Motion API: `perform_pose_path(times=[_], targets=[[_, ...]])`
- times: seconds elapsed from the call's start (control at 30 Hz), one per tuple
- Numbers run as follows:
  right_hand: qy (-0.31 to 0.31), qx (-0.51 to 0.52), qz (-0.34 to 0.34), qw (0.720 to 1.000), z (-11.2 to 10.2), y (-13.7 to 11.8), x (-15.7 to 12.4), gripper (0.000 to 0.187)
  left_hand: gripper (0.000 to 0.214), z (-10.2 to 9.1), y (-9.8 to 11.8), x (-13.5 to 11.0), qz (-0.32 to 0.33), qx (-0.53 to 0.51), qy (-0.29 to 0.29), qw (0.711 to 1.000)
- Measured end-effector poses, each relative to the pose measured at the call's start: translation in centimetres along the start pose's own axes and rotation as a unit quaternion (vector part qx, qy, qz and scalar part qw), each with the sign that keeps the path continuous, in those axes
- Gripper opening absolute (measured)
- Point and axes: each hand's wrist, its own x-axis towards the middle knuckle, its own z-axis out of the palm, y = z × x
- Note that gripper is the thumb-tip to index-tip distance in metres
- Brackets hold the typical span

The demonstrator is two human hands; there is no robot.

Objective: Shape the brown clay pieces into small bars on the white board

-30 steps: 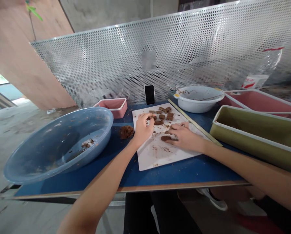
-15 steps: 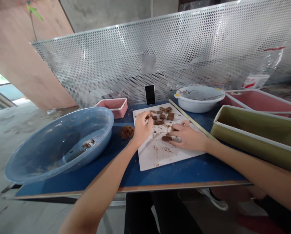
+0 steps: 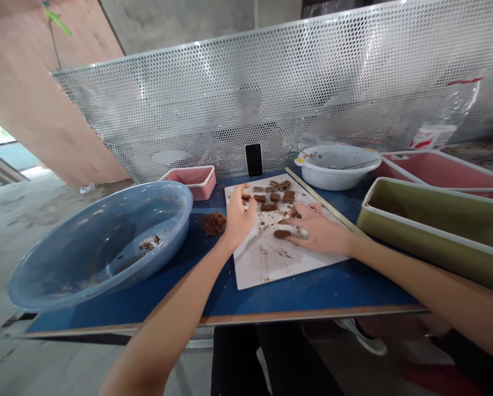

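Observation:
My left hand [image 3: 237,213] hovers over the left part of a white board [image 3: 267,261], its fingertips pinched on a small brown dough-like piece [image 3: 246,198]. My right hand [image 3: 318,226] lies low on the board. Its fingers are curled onto a brown roll [image 3: 281,234], with something small and silvery under the fingertips. Several cut brown pieces [image 3: 276,196] lie in rows at the board's far end, just beyond both hands. Crumbs and smears dot the board.
A brown lump [image 3: 214,223] sits on the blue table [image 3: 180,291]. A big blue basin [image 3: 102,242] is at left, with a small pink tray [image 3: 193,180] and a phone [image 3: 253,159] behind. To the right are a white bowl [image 3: 337,168], a wooden stick [image 3: 327,208], and a green tray [image 3: 432,223] and pink tray [image 3: 436,168]. A perforated metal screen [image 3: 312,93] backs the table.
My left hand lifted slightly and drew back left from the rows, pinching a small brown piece. My right hand shifted a little on the brown roll.

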Motion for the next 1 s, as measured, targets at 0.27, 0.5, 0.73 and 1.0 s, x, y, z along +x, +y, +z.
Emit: perform_pose_path(times=[0.27,0.5,0.73,1.0], targets=[[0.037,0.016,0.077,0.996,2.1,-1.0,0.4,0.032,0.032,0.4,0.1,-0.1,0.021,0.012,-0.006,1.000],[0.024,0.054,0.102,0.993,2.5,-1.7,1.0,0.017,0.032,0.4,0.3,-0.3,0.033,0.017,-0.012,0.999],[0.001,0.053,0.096,0.994,2.5,-1.0,0.9,0.023,0.031,0.6,0.3,-0.4,0.038,0.010,-0.017,0.999],[0.019,0.039,0.070,0.997,1.9,-0.4,0.4,0.035,0.026,0.4,0.1,-0.4,0.035,0.013,-0.017,0.999]])
